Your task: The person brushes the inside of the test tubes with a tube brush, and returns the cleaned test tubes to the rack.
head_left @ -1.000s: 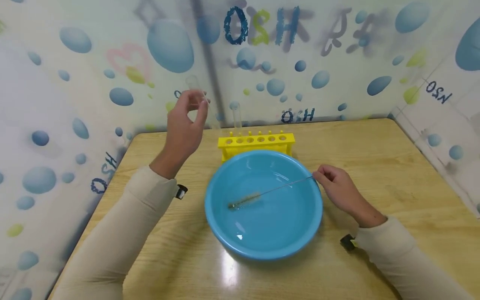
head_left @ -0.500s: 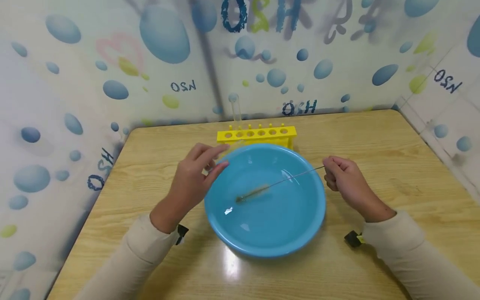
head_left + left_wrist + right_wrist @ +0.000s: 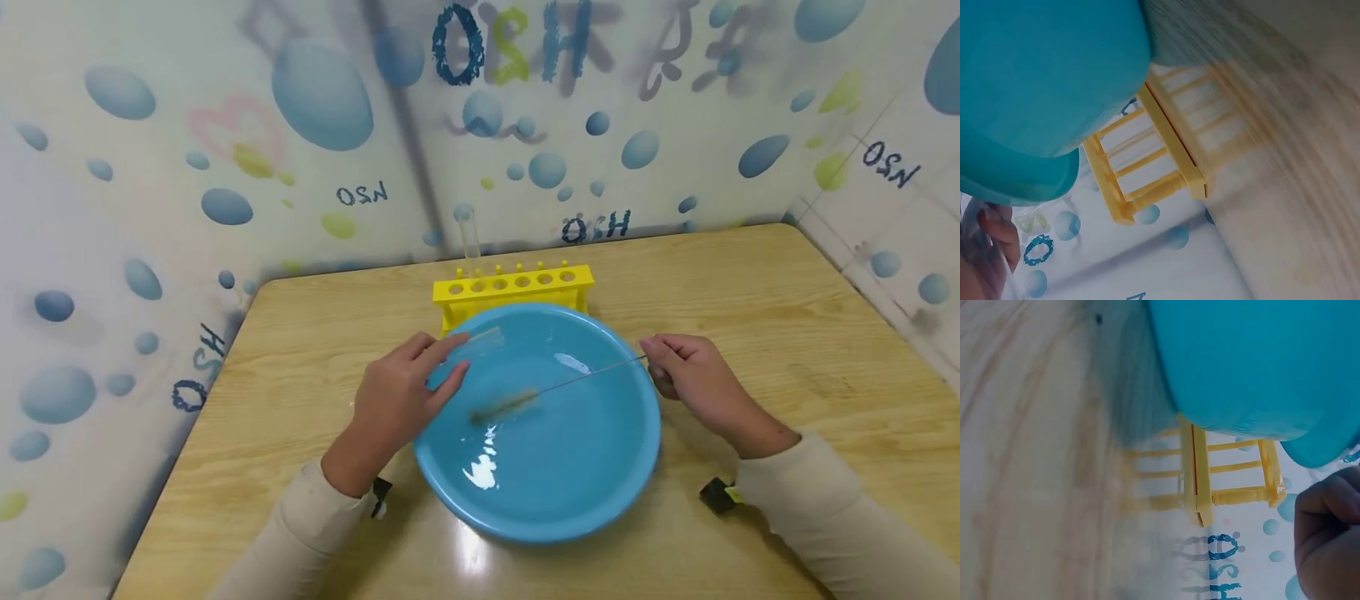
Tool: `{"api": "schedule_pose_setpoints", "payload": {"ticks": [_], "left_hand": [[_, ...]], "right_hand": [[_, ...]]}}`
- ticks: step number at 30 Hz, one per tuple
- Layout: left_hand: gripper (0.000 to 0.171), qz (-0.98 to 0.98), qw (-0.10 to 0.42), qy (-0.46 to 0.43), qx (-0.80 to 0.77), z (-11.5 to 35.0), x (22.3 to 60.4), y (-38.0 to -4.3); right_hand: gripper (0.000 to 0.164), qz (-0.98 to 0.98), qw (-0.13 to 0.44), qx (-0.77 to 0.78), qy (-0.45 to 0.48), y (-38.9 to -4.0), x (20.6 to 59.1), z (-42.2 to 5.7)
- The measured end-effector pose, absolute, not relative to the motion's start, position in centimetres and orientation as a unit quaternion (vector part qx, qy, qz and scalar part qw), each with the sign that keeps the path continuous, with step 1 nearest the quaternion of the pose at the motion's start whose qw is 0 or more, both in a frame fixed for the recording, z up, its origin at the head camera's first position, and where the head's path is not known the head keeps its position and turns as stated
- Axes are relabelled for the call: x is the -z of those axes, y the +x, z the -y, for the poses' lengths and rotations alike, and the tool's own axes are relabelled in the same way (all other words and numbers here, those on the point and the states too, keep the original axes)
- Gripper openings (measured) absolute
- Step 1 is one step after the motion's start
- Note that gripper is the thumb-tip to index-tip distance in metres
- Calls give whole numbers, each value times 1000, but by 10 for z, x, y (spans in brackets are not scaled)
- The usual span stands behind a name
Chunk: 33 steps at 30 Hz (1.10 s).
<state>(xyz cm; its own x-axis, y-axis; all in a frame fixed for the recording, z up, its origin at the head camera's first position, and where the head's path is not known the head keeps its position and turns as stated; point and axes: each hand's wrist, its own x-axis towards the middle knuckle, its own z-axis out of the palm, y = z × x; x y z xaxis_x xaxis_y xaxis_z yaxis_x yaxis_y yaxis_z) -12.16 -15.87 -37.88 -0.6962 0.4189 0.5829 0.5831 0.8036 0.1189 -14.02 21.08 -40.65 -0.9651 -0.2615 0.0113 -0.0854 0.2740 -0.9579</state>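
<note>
My left hand (image 3: 401, 387) pinches a clear glass test tube (image 3: 483, 340) over the left rim of the blue basin (image 3: 536, 492). The tube lies tilted low, its far part reaching over the water. At the basin's right rim my right hand (image 3: 693, 375) grips the thin wire handle of a test tube brush (image 3: 506, 407). Its bristled head is over the middle of the basin, apart from the tube. In the left wrist view, part of the left hand (image 3: 1000, 240) shows beneath the basin rim. The right wrist view catches the curled right hand (image 3: 1329, 531).
Behind the basin stands a yellow test tube rack (image 3: 517, 285), with another test tube (image 3: 468, 242) upright in its left part. The basin sits on a wooden table (image 3: 720, 283), which runs up to a wall (image 3: 660, 50) printed with blue drops.
My left hand has come down from above the rack to the basin's left rim, bringing the test tube with it. The right hand has shifted slightly right with the brush.
</note>
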Motion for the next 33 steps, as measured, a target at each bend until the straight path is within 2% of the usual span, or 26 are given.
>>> {"api": "schedule_pose_setpoints", "payload": {"ticks": [8, 17, 33], "left_hand": [[41, 898, 270, -308, 161, 159, 379, -126], [43, 906, 253, -294, 169, 158, 382, -126], [44, 912, 248, -293, 146, 163, 387, -125]], "right_hand": [[50, -662, 26, 740, -113, -145, 402, -223], [46, -560, -16, 819, -129, -148, 393, -238], [45, -479, 1, 869, -122, -154, 386, -243]]}}
